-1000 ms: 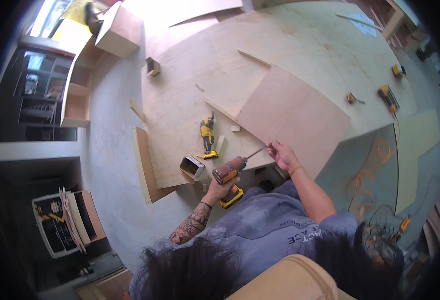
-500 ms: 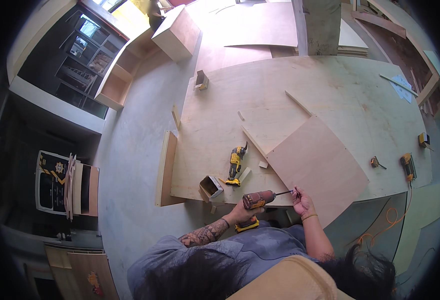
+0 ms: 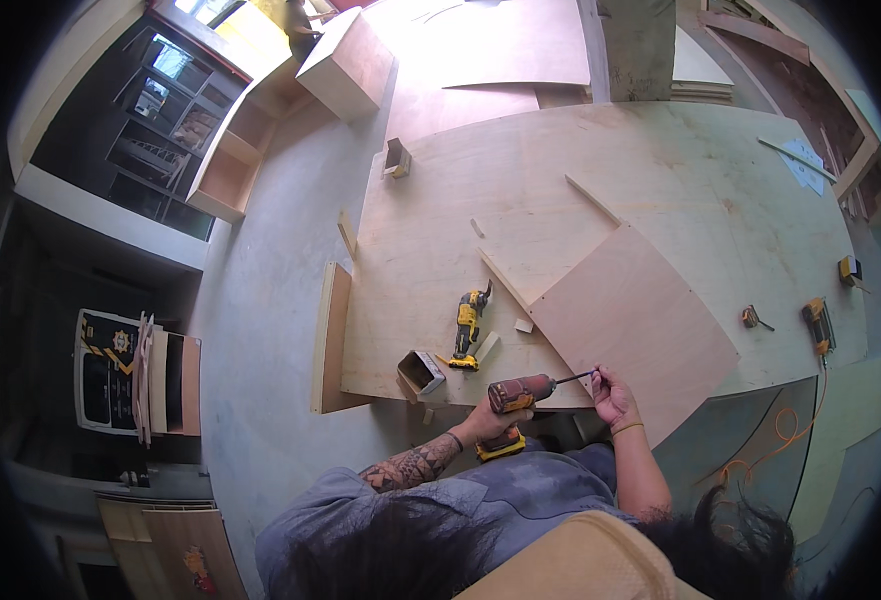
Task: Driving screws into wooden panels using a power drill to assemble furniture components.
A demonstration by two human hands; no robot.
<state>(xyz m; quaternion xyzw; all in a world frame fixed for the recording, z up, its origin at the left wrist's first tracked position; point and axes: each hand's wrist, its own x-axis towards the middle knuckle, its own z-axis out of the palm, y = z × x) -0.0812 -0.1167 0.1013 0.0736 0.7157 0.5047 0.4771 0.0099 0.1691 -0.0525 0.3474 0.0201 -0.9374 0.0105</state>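
Nearest you, before the left near edge of the plywood panel [image 3: 640,315], your left hand [image 3: 484,420] is wrapped round the grip of a reddish-brown cordless drill [image 3: 520,393], whose long bit [image 3: 572,378] points right, toward that panel. Your right hand [image 3: 615,400], by the panel's near left edge, has thumb and fingers pinched at the tip of the bit; whether they also hold a fastener is too small to tell. The panel itself lies flat on the broad pale surface [image 3: 430,220], its near corner projecting past the edge. Left of the panel, note an open-ended box [image 3: 420,373], a yellow-and-black multi-tool [image 3: 468,322] and, just beside the panel's edge, a small wooden block [image 3: 524,326]. To its right, an orange hose [image 3: 788,428] runs up to a nail gun [image 3: 816,325], with a small carton [image 3: 848,271] farther along. A thin wooden strip [image 3: 503,278] extends from the panel's left side; another strip [image 3: 593,200] reaches from its far corner. Farther off, to the panel's far left, stands a second open box [image 3: 396,158]; beyond the panel and the surface rises a grey pillar [image 3: 638,55], with a pale wooden cabinet [image 3: 350,70] to the far left.
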